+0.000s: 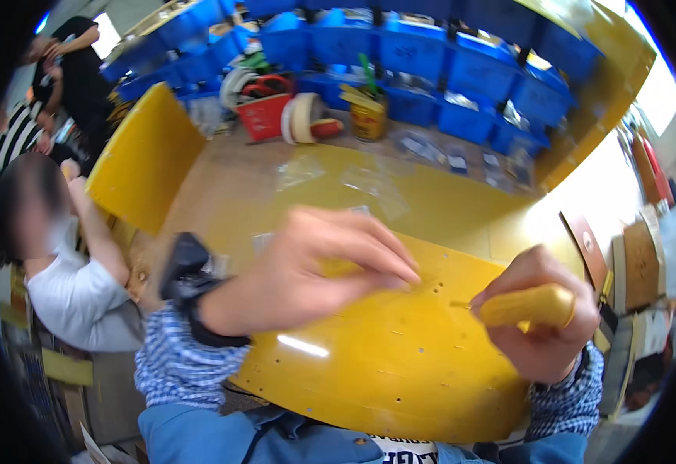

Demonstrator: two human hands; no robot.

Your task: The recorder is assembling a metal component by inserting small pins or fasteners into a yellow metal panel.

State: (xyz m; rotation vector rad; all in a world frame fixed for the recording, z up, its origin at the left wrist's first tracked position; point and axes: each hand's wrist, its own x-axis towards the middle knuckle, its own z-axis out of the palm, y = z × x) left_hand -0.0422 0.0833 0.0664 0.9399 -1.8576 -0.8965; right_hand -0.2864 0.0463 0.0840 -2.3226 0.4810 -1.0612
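Observation:
A glossy yellow curved panel (369,363) lies in front of me, dotted with small holes and short thin marks or pins. Above its left half hovers my left hand (315,267), blurred, thumb and fingertips brought together in a pinch. Whatever the pinch may hold is too small to make out. My right hand (543,332), over the panel's right end, is closed round a yellow-handled tool (527,306). A thin short tip sticks out of the handle toward the left; its exact kind cannot be told.
Blue parts bins (415,50) line the back. Before them stand a yellow can (366,116), a red box (264,117), tape rolls (301,120) and clear plastic bags (376,185). A yellow board (148,158) stands upright at left, beside a person in a white shirt (90,298). Cardboard (639,247) is stacked at right.

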